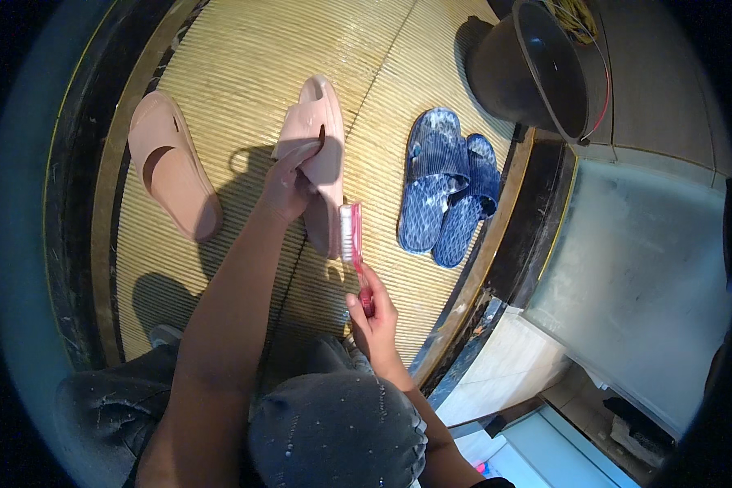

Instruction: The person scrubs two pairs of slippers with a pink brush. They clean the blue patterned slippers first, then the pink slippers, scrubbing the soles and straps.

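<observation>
My left hand [288, 189] is closed on a pink slide slipper [324, 224], with the fingers at its strap and side. Beside the slipper's heel is a pink scrubbing brush [356, 236] with white bristles turned toward the sole's edge. Whether the bristles touch it I cannot tell. My right hand [376, 325] grips the brush by its handle. The matching pink slipper [177, 167] lies apart on the left, on the ribbed yellowish floor [244, 73].
A pair of blue patterned slippers [435, 183] with white suds rests to the right, one partly over the other. Behind them a dark bucket [504, 69] is tipped on its side. A raised dark edge [537, 211] borders the floor on the right, with a frosted panel [626, 276] past it.
</observation>
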